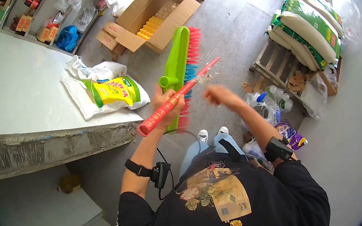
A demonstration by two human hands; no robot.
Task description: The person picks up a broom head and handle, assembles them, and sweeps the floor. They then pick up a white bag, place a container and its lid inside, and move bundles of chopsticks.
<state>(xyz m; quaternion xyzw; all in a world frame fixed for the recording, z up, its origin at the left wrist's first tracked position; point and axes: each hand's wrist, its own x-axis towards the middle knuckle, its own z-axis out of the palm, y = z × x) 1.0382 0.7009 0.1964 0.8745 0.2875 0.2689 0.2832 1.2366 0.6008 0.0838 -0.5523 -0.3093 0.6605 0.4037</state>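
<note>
My left hand point(166, 105) is wrapped round a red pole point(158, 118) and also grips a green broom head point(176, 62) with red and blue bristles. The pole crosses in front of the broom head, its thick end at the lower left and its narrow end at the upper right. Clear plastic film clings to the pole near that narrow end. The round green socket of the broom head stands out just above my left hand. To the right of the pole, my right hand point(218, 94) is closed and blurred; whatever it may hold cannot be made out.
A cardboard box point(155, 18) with yellow trays stands ahead on the floor. Yellow and white bags point(112, 93) lie on the white counter point(23, 90) at left. At right, green and white sacks point(308, 24) rest on a wooden pallet point(271, 62) beside plastic bottles point(277, 98).
</note>
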